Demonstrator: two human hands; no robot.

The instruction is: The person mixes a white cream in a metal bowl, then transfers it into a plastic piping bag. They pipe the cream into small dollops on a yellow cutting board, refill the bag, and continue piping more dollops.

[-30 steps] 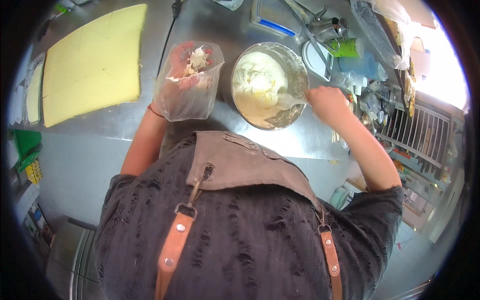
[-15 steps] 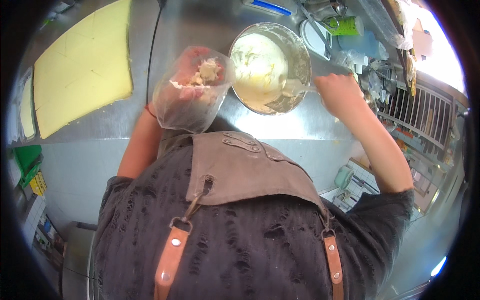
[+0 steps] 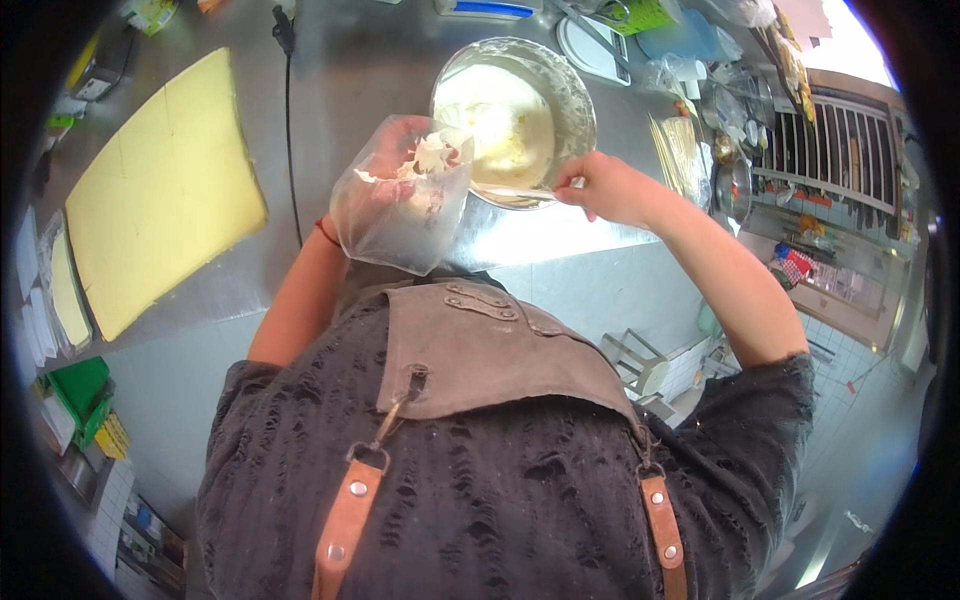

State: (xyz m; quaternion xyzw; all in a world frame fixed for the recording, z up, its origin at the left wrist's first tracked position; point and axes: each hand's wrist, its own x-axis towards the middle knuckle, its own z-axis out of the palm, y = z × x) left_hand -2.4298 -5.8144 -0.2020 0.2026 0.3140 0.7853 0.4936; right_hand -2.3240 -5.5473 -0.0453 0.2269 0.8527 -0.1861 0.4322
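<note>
A clear plastic piping bag [image 3: 400,238] hangs from my left hand [image 3: 388,160], which is wrapped round it under the turned-down top and shows through the film. Pale cream [image 3: 436,152] clings about the bag's mouth. Just to the right stands a metal mixing bowl [image 3: 577,105] with whipped cream [image 3: 497,115] in it and smears up its wall. My right hand [image 3: 606,188] is closed on the handle of a pale spatula [image 3: 515,192], whose blade lies along the bowl's near inner side. The spatula's handle is mostly hidden by my fingers.
A large yellow sheet cake [image 3: 165,190] lies on the steel worktop to the left, with a black cable [image 3: 291,140] beside it. Beyond the bowl sit a white scale [image 3: 592,50] and a blue-edged container [image 3: 488,9]. Wooden skewers [image 3: 678,155] and utensils crowd the right side.
My right hand has drawn in toward the bowl's near side, and the spatula now lies lower along it. The bag in my left hand has come nearer to the bowl, its mouth overlapping the rim.
</note>
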